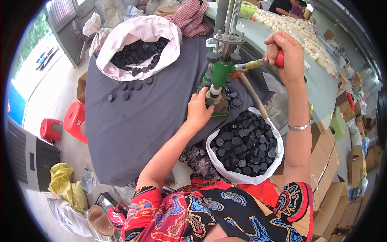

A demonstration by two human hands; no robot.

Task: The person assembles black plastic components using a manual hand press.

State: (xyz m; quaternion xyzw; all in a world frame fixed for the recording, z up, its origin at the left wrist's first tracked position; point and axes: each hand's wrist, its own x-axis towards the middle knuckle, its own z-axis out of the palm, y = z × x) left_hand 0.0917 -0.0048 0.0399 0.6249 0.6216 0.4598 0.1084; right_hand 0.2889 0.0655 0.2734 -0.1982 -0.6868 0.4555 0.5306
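Left hand (198,109), fingers narrowed, pinches a black cap (209,102) at the base of the green hand press (217,72), which stands at the right edge of the grey-covered table (133,133). Right hand (287,56) is closed round the press's red-handled lever (274,60). Open pink-lined sack (139,44) at the table's far edge holds black caps; a few lie loose beside it. White bag (246,145) below the press, against the table's near right edge, is full of black caps. Brown cardboard boxes (326,161) are stacked at right.
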